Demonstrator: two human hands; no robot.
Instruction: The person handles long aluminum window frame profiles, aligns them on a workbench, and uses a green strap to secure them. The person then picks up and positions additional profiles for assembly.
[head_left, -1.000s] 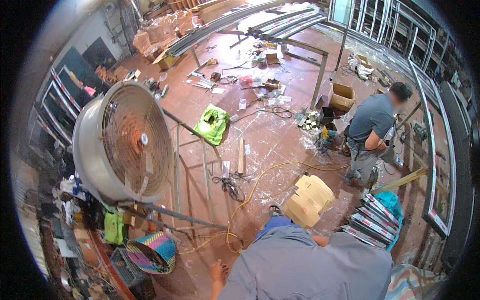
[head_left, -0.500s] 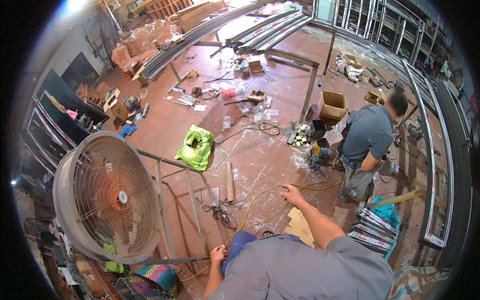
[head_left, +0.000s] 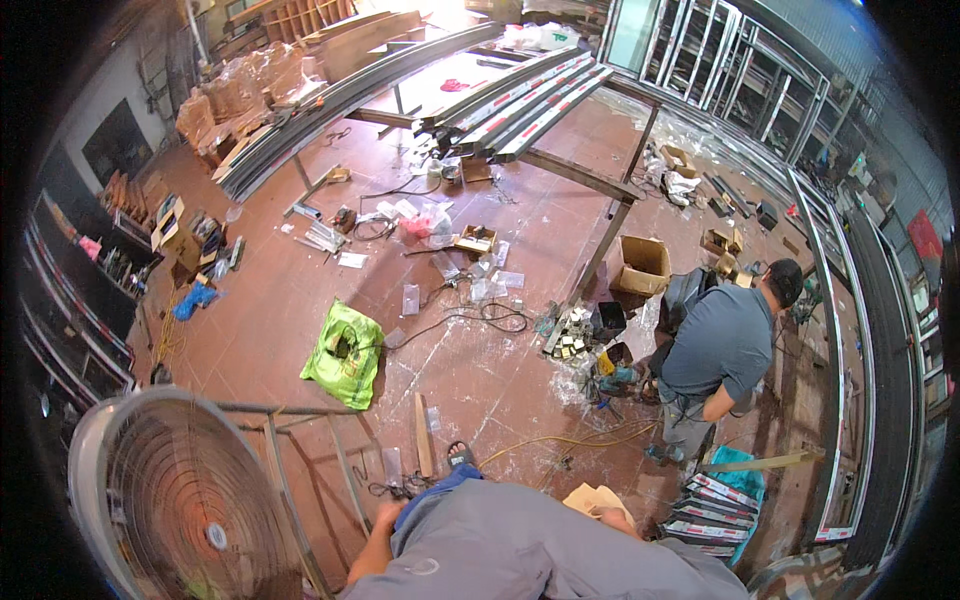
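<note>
Fingers of the left hand (head_left: 388,513) look curled, nothing visible in them; whether they meet I cannot tell, nor the state of the right hand (head_left: 615,519), part-hidden by the shirt (head_left: 490,535), beside flattened cardboard (head_left: 588,498) on the floor (head_left: 255,340). The yellow cable (head_left: 562,439) near the sandal (head_left: 460,455) could snag a step and cause a trip. Farther off, the green bag (head_left: 365,365) gapes, contents too dark to tell; the carton (head_left: 636,282) stands open, contents unseen.

A tan, creased piece of cardboard (head_left: 590,497), partly hidden, lies on the floor (head_left: 250,330) just beyond the right grip (head_left: 614,520), whether touching it being unclear, while a loose tangle of black cord (head_left: 408,490) lies just ahead of the left grip (head_left: 384,517).
</note>
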